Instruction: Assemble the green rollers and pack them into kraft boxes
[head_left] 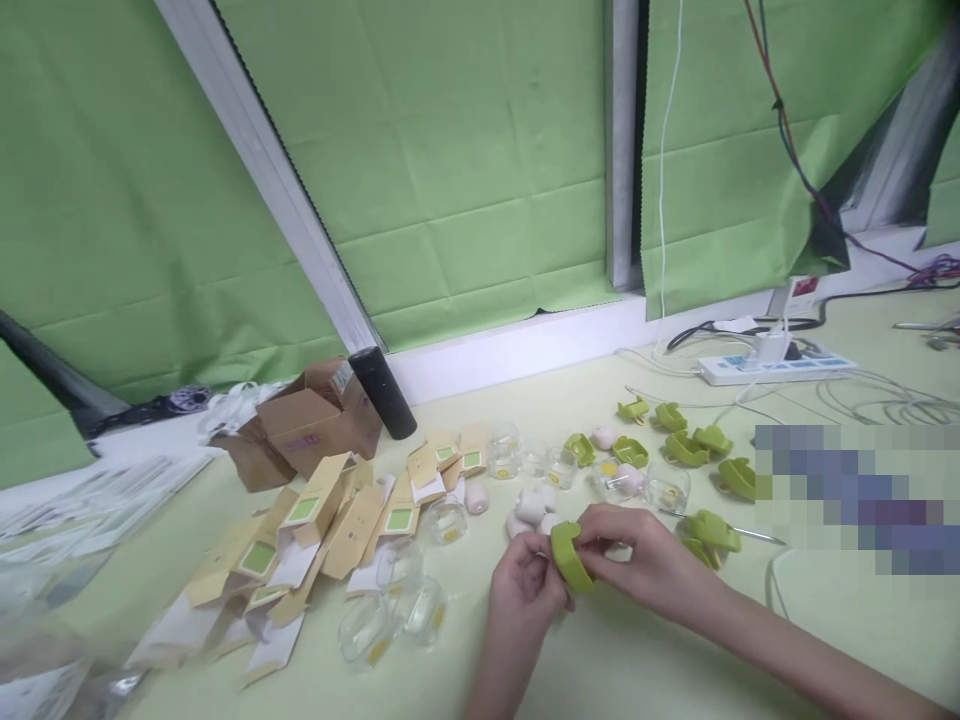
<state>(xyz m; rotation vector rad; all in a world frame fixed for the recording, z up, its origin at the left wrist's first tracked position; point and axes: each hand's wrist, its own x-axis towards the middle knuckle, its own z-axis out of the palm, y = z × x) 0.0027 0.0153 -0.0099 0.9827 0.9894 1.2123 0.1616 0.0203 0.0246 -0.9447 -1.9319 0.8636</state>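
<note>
Between my two hands is a curved green plastic piece [571,558], held above the table. My left hand [527,580] pinches its left side, fingers curled. From the right, my right hand [626,555] grips the other side with thumb and fingers closed. Just behind the hands lie several white rounded pieces [534,504], partly covered by the fingers. More green plastic pieces [686,449] of the same colour are spread to the right. Near my right wrist rests a thin metal rod [757,536], beside another green piece [711,530].
Clear plastic cups [420,606] stand left of my hands. Opened small cardboard boxes [319,500] are piled farther left. A brown carton [322,412] and a black cylinder [382,392] stand at the back. A power strip [776,367] with cables lies at the back right.
</note>
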